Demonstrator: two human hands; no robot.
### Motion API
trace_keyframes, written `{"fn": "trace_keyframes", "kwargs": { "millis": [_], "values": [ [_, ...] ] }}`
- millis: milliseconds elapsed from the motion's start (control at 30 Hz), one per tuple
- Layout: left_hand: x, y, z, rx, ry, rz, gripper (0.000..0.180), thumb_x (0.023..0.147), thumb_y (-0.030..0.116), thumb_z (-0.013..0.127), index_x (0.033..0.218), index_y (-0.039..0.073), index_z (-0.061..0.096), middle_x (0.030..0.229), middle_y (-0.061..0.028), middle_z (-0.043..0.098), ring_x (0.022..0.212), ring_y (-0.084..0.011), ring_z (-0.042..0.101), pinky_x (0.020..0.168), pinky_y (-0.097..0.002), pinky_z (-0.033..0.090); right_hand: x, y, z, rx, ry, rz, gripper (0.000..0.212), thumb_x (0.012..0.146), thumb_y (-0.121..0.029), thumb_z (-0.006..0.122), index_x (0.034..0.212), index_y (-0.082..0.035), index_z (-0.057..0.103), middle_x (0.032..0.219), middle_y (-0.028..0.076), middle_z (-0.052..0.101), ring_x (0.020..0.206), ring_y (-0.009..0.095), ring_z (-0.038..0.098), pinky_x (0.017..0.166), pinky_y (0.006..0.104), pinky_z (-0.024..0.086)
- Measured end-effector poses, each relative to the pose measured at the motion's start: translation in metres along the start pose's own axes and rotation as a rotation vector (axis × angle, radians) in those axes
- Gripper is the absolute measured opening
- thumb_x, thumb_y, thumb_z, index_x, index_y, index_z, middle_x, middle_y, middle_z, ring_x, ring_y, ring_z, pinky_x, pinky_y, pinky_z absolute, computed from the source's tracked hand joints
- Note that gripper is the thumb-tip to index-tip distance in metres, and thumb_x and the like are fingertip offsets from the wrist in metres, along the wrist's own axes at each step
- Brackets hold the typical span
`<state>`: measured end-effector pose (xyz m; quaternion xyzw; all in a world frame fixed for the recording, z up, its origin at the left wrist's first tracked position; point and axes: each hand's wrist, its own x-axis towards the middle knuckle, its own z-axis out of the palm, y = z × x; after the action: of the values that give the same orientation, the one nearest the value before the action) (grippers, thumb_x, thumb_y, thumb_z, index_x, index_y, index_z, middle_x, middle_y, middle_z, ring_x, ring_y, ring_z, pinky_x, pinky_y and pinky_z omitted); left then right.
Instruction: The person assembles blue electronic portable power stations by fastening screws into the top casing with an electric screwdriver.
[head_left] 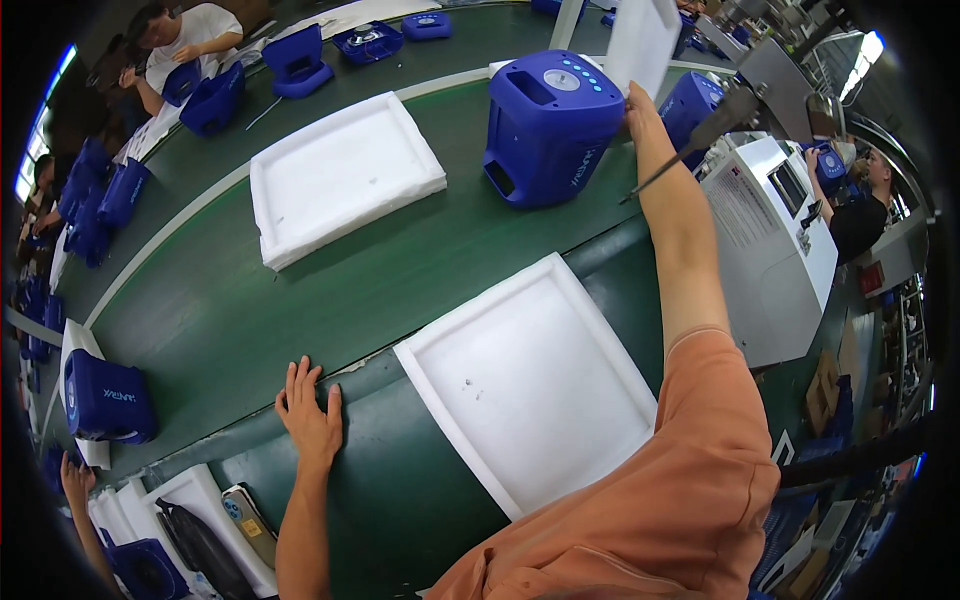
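My left hand (312, 425) rests flat with fingers spread on the near edge of the green worktop. At the end of my outstretched right arm, my right hand (640, 108) grips the lower edge of an upright white foam tray (645, 45); some of its fingers are hidden. Just left of that hand stands a blue boxy device (550, 130) with a round fitting and small buttons on top. A shallow white foam tray (345, 170) lies on the green belt (300, 300). Another foam tray (540, 380) lies directly before me.
Another blue device (108, 398) stands against white foam at the far left. A phone (248, 522) and a black bag (205, 545) lie on foam at lower left, near another person's hand (77, 480). A grey machine (765, 240) stands right; a co-worker (190, 45) handles blue housings across the belt.
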<state>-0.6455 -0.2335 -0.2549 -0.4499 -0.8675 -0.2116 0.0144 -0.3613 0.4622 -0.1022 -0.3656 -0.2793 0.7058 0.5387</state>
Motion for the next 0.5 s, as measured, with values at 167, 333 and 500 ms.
{"fn": "trace_keyframes", "kwargs": {
  "millis": [167, 333, 500],
  "values": [
    [0.009, -0.003, 0.011, -0.050, 0.004, 0.014, 0.041, 0.096, 0.025, 0.064, 0.133, 0.009, 0.059, 0.157, -0.0074, 0.048, 0.150, -0.0275, 0.036, 0.119, -0.0503, 0.022, -0.010, -0.053, 0.016, 0.035, -0.213, -0.066, 0.020, 0.099, -0.025, 0.058, 0.084, -0.012, 0.060, 0.060, 0.000, 0.052, 0.040, 0.008, 0.039, 0.035, 0.0201, 0.035],
    [0.005, -0.012, 0.007, -0.053, 0.020, 0.039, 0.042, 0.096, 0.027, 0.064, 0.134, 0.008, 0.059, 0.157, -0.0087, 0.047, 0.150, -0.0299, 0.035, 0.119, -0.0514, 0.022, -0.059, -0.063, 0.084, -0.664, 0.180, -0.640, 0.036, 0.077, -0.038, 0.081, 0.069, -0.010, 0.062, 0.063, 0.001, 0.056, 0.052, 0.011, 0.049, 0.046, 0.0305, 0.029],
    [-0.005, -0.021, 0.006, -0.009, 0.045, -0.026, 0.046, 0.096, 0.029, 0.065, 0.135, 0.007, 0.058, 0.157, -0.0127, 0.044, 0.152, -0.0330, 0.031, 0.121, -0.0521, 0.020, -0.133, -0.037, 0.162, -1.198, 0.188, -1.074, 0.045, 0.095, -0.031, 0.065, 0.121, 0.005, 0.066, 0.103, 0.025, 0.073, 0.101, 0.039, 0.072, 0.086, 0.0463, 0.057]
  ]
}}
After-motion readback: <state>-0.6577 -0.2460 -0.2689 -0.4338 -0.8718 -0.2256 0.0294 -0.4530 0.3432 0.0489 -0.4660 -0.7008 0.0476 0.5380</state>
